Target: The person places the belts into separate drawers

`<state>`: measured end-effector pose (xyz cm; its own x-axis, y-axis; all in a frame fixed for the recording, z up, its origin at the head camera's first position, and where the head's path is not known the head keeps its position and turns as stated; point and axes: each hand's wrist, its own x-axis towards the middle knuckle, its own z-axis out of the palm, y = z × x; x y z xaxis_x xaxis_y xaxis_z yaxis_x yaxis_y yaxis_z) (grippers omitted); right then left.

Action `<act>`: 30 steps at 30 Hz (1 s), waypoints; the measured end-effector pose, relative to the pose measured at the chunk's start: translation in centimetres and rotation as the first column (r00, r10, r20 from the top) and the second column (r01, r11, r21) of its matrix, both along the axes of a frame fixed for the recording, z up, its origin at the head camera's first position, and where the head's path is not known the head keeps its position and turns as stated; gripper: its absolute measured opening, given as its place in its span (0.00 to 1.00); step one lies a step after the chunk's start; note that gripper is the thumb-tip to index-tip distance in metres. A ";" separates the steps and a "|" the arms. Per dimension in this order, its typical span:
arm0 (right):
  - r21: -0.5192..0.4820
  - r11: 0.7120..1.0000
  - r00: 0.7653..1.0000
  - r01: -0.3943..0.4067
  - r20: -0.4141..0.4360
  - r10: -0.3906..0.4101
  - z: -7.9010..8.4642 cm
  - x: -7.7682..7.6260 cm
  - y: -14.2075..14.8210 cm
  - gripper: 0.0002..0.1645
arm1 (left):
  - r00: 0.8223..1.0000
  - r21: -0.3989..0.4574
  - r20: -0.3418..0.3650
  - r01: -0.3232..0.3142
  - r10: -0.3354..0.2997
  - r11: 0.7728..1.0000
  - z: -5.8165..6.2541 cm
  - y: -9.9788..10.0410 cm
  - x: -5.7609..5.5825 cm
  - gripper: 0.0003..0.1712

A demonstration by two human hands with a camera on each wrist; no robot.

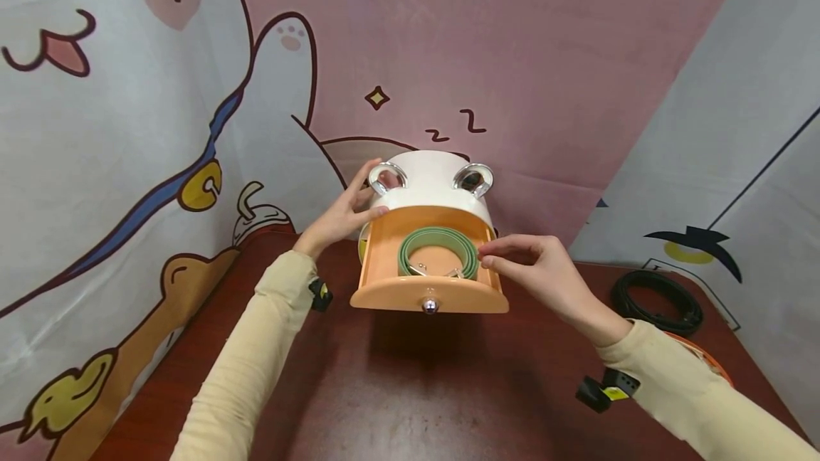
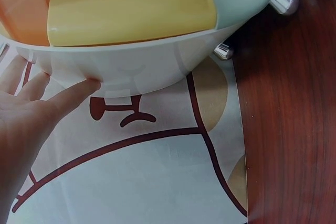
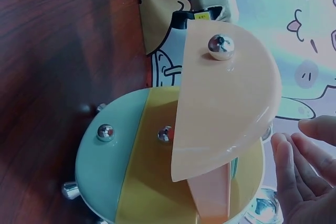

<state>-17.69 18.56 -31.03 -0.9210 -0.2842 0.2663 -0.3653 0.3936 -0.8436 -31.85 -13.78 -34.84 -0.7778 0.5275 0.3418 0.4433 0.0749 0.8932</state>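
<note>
A small white storage box (image 1: 426, 176) with silver ear-shaped rings has its top orange drawer (image 1: 410, 295) pulled out. Inside that drawer lies a coiled green belt (image 1: 470, 251) with a metal buckle. My left hand (image 1: 342, 218) rests against the box's left side, fingers spread; the left wrist view also shows this hand (image 2: 39, 108) touching the white shell. My right hand (image 1: 554, 272) is at the drawer's right edge, beside the belt, with fingers extended and thumb apart. In the right wrist view the right hand (image 3: 304, 163) holds nothing.
Below the orange drawer are a yellow drawer (image 3: 149, 182) and a green drawer (image 3: 102, 166), both closed. A coiled black belt (image 1: 690, 315) lies at the table's right, near an orange-rimmed object (image 1: 711, 360) partly hidden by my sleeve. A cartoon-printed cloth (image 1: 544, 55) hangs behind.
</note>
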 end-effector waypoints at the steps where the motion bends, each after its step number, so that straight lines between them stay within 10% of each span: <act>1: 0.003 1.000 1.000 0.001 0.005 -0.001 0.0 0.2 0.1 0.15 | 1.000 0.001 -0.002 0.000 0.000 1.000 0.0 0.0 0.0 0.47; 30: -0.077 0.989 0.992 -0.127 -0.006 0.127 -1.1 3.8 -0.9 0.07 | 1.000 0.007 0.004 0.012 -0.012 1.000 0.0 -0.1 -0.2 0.47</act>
<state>-13.90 17.68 -32.10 -0.8787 -0.3772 0.2927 -0.4087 0.2775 -0.8695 -32.01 -13.89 -34.81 -0.7728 0.5342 0.3426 0.4407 0.0632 0.8954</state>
